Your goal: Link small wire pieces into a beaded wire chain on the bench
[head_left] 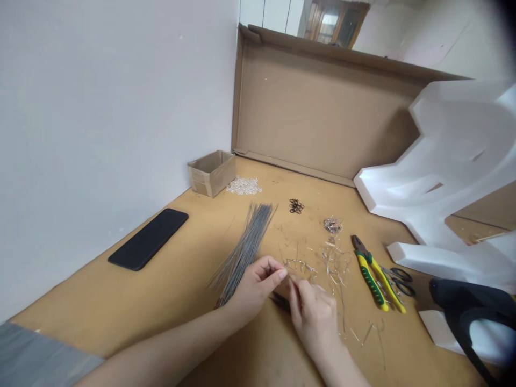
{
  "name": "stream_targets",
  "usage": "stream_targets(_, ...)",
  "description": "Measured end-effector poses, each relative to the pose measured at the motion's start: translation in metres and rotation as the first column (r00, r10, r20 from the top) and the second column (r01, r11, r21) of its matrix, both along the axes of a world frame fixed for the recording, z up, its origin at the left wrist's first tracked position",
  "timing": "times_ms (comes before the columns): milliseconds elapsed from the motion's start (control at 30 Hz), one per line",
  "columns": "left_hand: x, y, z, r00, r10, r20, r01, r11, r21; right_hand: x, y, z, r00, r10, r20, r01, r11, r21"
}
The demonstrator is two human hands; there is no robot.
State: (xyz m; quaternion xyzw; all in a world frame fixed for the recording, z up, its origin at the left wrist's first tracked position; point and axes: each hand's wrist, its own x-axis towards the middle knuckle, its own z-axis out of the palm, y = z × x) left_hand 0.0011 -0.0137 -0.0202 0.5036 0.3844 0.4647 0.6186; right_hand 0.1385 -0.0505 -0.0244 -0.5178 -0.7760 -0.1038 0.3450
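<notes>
Head view, the only one. Left hand (pixel 253 290) and right hand (pixel 316 314) meet near the middle of the table (pixel 185 301), fingertips close together. Left thumb and forefinger press tip to tip; right thumb and forefinger also pinch, the other fingers curled in. Whatever fine piece sits at the tips is too small to make out.

Bundle of grey wires (pixel 250 239) lies on the table, just beyond and beside the left hand, partly hidden by it, ends fanned out. Wire offcuts (pixel 300 264) are scattered beyond the fingers. Under the hands, a dark object (pixel 281 302), mostly covered; cannot tell what.

Handling, by judgement: each wire looks very light, thin and springy, likely to hold a bend, smooth enough to roll between fingertips. Cut ends probably prick. A single strand seems best pinched close to the part being worked; the bundle, gripped around its middle, where strands lie tightest.

To the right: tangled wire clump (pixel 332 224), yellow-green pliers (pixel 371 283), scissors (pixel 396 280). Farther off, black rings (pixel 296 206).
</notes>
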Motion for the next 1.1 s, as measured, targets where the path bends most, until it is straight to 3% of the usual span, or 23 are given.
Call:
stream_targets(167,-0.007,0.006,0.005,0.996,0.085,0.001,-0.085,0.995,0.058,0.002,0.000,0.009,0.995,0.064,-0.081,-0.059,0.996,0.060)
stream_targets(267,-0.014,0.012,0.009,0.991,0.131,0.029,-0.133,0.988,0.082,0.004,-0.001,0.017,0.955,0.053,-0.291,0.006,0.980,0.200)
stream_targets(333,-0.018,0.016,0.010,0.989,0.135,0.056,-0.140,0.986,0.092,0.007,0.000,0.021,0.854,0.033,-0.519,0.088,0.975,0.206)
stream_targets(400,-0.021,0.019,0.009,0.988,0.110,0.108,-0.119,0.990,0.082,0.012,0.004,0.022,0.684,0.013,-0.729,0.090,0.991,0.102)
stream_targets(467,-0.023,0.020,0.007,0.986,0.069,0.155,-0.080,0.995,0.067,0.017,0.009,0.021,0.485,-0.015,-0.874,-0.064,0.997,-0.053)
stream_targets(500,-0.023,0.020,0.007,0.986,0.045,0.163,-0.056,0.996,0.065,0.019,0.011,0.020,0.401,-0.030,-0.916,-0.230,0.964,-0.133)
stream_targets(567,-0.024,0.019,0.007,0.991,-0.008,0.133,-0.001,0.997,0.072,0.019,0.014,0.017,0.300,-0.095,-0.949,-0.577,0.774,-0.260)
stream_targets(633,-0.024,0.018,0.010,0.995,-0.062,0.073,0.056,0.994,0.091,0.017,0.013,0.014,0.287,-0.167,-0.943,-0.737,0.590,-0.329)
stream_targets(700,-0.024,0.017,0.012,0.995,-0.095,0.021,0.093,0.989,0.112,0.012,0.011,0.011,0.301,-0.224,-0.927,-0.762,0.528,-0.375)
stream_targets(867,-0.023,0.016,0.016,0.990,-0.139,-0.040,0.142,0.985,0.099,0.003,0.007,0.003,0.364,-0.230,-0.903,-0.712,0.556,-0.429)
stream_targets(1100,-0.017,0.011,0.019,0.993,-0.064,-0.104,0.072,0.994,0.079,-0.001,0.008,-0.006,0.389,-0.173,-0.905,-0.668,0.623,-0.406)
